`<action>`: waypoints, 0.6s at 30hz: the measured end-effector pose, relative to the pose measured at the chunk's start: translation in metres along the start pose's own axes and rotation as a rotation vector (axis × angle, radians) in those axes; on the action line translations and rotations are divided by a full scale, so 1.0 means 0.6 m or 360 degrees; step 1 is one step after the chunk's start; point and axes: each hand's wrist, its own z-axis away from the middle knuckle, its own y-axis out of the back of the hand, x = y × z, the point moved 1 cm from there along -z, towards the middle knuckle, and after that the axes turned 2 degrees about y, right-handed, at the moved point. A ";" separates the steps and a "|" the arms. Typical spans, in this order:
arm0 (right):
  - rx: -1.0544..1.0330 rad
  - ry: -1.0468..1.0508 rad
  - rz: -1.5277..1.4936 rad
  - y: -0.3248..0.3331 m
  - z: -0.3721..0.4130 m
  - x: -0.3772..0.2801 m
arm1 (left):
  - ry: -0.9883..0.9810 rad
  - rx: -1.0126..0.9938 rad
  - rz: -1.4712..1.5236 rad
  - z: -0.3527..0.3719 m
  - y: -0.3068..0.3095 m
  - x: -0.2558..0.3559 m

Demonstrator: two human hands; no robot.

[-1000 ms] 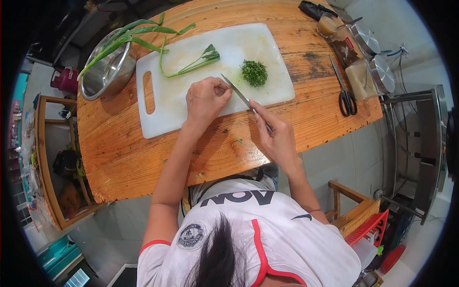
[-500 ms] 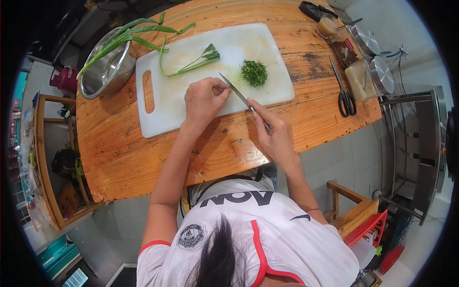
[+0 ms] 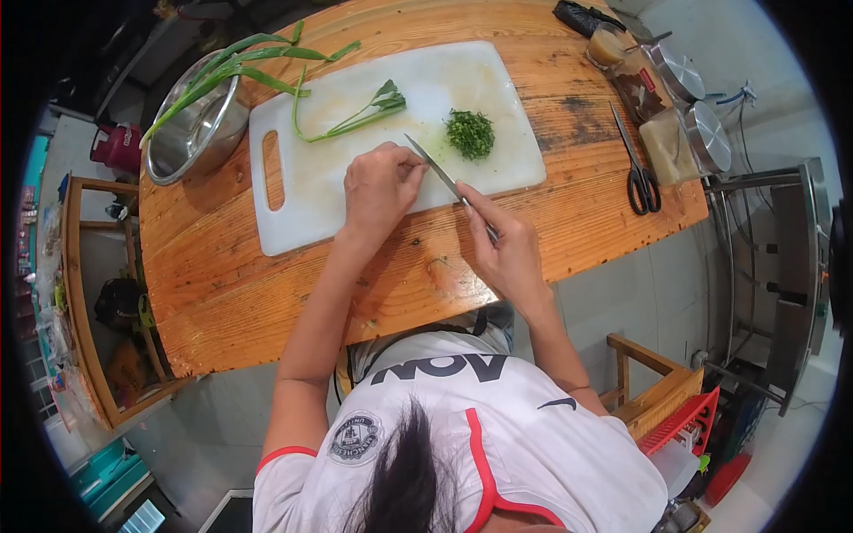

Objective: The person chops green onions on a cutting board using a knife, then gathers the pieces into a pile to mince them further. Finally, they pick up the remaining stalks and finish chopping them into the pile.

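My right hand (image 3: 505, 244) is closed round the handle of a knife (image 3: 437, 171), whose blade points up and left over the front of the white cutting board (image 3: 329, 191). Beside the knife tip, my left hand (image 3: 382, 182) is closed with its fingertips pinched together; anything between them is too small to make out. A pile of chopped greens (image 3: 470, 135) lies on the board right of the blade. A leafy green stem (image 3: 355, 123) rests behind my left hand.
At the back left, long green stalks (image 3: 258, 55) lie across a metal bowl (image 3: 200, 124) and onto the board. Black-handled scissors (image 3: 641, 178) lie on the wooden table (image 3: 267, 311) at right, near jars (image 3: 671, 147) with metal lids.
The whole view has shifted very slightly. Both hands, the knife and the greens keep nearly the same places.
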 end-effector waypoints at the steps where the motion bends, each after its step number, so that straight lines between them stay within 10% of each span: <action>1: -0.0013 0.0016 0.0039 0.000 -0.001 -0.004 | -0.0002 0.0003 0.0024 -0.001 -0.002 0.000; 18: -0.0055 -0.0115 -0.0035 -0.004 -0.028 -0.011 | 0.0074 -0.0032 0.0064 -0.001 0.003 0.003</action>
